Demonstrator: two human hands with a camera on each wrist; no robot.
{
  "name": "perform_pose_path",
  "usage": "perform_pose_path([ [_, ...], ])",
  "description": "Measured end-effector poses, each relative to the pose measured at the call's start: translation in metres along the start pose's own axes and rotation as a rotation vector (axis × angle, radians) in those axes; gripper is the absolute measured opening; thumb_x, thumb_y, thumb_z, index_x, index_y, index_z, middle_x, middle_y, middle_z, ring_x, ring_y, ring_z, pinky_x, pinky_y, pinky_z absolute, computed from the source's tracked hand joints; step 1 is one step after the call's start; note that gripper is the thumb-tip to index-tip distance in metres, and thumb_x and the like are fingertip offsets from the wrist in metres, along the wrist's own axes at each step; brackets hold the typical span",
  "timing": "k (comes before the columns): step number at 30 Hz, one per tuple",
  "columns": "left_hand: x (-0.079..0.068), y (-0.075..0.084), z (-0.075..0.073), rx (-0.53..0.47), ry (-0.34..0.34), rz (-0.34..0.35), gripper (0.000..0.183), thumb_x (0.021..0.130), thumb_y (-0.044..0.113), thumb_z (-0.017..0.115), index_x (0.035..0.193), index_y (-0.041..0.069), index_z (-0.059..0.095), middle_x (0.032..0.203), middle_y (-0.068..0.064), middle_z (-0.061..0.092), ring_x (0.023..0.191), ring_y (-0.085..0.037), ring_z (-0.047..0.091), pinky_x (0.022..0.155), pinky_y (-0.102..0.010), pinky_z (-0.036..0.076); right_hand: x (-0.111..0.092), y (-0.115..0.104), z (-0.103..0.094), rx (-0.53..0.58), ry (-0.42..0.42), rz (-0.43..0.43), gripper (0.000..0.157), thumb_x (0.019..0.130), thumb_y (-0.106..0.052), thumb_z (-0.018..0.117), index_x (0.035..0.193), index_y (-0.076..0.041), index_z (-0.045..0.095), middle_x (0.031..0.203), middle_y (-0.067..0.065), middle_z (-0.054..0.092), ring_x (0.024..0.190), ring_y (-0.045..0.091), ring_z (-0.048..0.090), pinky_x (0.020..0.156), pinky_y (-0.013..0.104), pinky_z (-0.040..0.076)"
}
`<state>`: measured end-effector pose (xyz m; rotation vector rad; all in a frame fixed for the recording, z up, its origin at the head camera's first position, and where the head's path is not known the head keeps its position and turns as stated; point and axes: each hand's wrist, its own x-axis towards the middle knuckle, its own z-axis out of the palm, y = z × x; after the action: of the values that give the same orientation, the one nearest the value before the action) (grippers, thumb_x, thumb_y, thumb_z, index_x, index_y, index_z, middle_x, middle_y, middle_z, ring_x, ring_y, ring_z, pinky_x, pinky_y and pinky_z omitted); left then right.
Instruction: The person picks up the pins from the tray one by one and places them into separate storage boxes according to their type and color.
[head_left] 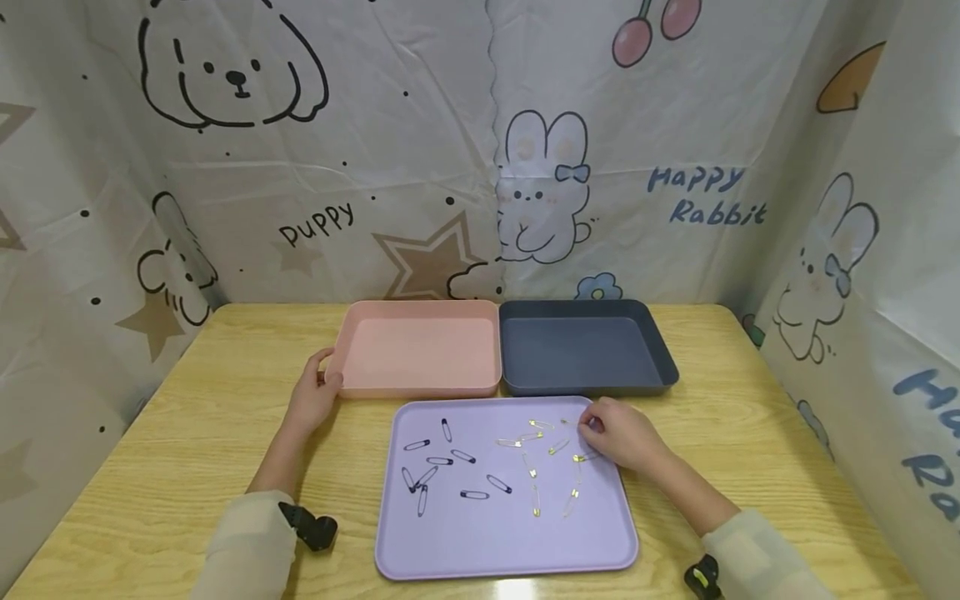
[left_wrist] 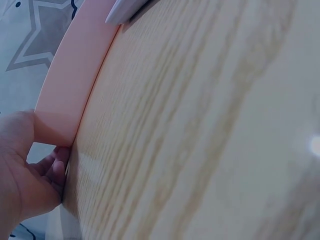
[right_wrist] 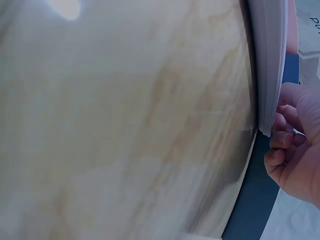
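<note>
My left hand holds the near left corner of a pink tray, its thumb against the outer wall in the left wrist view. My right hand is over the far right corner of a lilac tray, fingers curled. Its fingertips pinch a gold safety pin, mostly hidden by them. Several other gold safety pins lie on the tray's right half, one close below the hand. Several black safety pins are scattered over the left half. In the right wrist view the lilac rim hides part of the fingers.
A dark blue-grey tray stands right of the pink one, sides touching, both behind the lilac tray. All sit on a wood-grain table. A printed curtain closes off the back and sides.
</note>
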<state>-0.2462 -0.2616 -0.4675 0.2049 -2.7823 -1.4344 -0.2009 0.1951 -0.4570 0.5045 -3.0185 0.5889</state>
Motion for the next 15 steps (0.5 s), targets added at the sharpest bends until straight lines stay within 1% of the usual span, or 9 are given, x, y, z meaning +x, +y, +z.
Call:
perform_pose_path([
  [4, 0.001, 0.000, 0.000, -0.004, -0.003, -0.006, 0.055, 0.096, 0.021, 0.036, 0.148, 0.012, 0.021, 0.119, -0.024, 0.048, 0.103, -0.029, 0.048, 0.077, -0.028, 0.040, 0.001, 0.001, -0.001, 0.040, -0.004, 0.028, 0.007, 0.081, -0.017, 0.063, 0.078, -0.013, 0.068, 0.069, -0.003, 0.050, 0.063, 0.010, 0.044, 0.058, 0.025, 0.036],
  [7, 0.001, -0.001, 0.000, -0.006, -0.006, -0.014, 0.055, 0.096, 0.022, 0.036, 0.148, 0.013, 0.021, 0.120, -0.023, 0.047, 0.104, -0.029, 0.047, 0.080, -0.032, 0.040, 0.002, 0.001, -0.003, 0.091, -0.003, 0.050, 0.006, 0.081, -0.017, 0.063, 0.078, -0.013, 0.067, 0.069, -0.003, 0.049, 0.064, 0.010, 0.043, 0.058, 0.023, 0.035],
  [15, 0.000, -0.002, 0.000, -0.007, 0.000, -0.023, 0.055, 0.097, 0.024, 0.035, 0.149, 0.014, 0.020, 0.120, -0.022, 0.046, 0.103, -0.028, 0.046, 0.080, -0.033, 0.039, 0.007, -0.003, -0.012, 0.228, 0.011, 0.044, 0.007, 0.082, -0.015, 0.064, 0.078, -0.010, 0.067, 0.069, -0.002, 0.049, 0.064, 0.011, 0.043, 0.056, 0.022, 0.035],
])
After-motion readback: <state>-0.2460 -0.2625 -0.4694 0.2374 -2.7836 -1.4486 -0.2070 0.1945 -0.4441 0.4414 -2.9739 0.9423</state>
